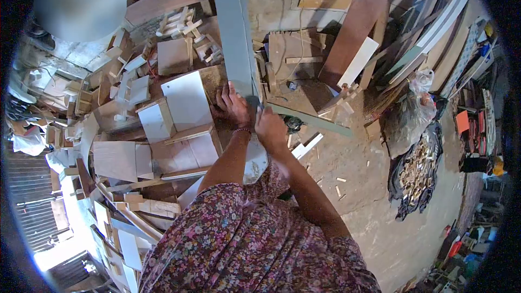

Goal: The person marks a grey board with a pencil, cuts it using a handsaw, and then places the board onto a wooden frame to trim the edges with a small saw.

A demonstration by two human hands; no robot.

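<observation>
A long grey board (234, 38) runs away from me in the upper middle of the view. My left hand (234, 107) lies at its near end, fingers spread over the board's left edge and surface. Close beside it, my right hand (271, 130) is closed, its fingers curled near the board's near right corner. A small dark object (253, 101) shows between the two hands; what my right fingers hold is mostly hidden. From beside the right hand a narrow grey-green strip (315, 119) extends to the right.
White-faced panels (187, 100) and wooden box parts (115, 160) crowd the left. A brown plank (361, 21) leans at upper right, near stacked strips (434, 27). Wood offcuts lie on a black plastic sheet (399, 184) on the concrete floor (363, 228), with small scraps scattered about.
</observation>
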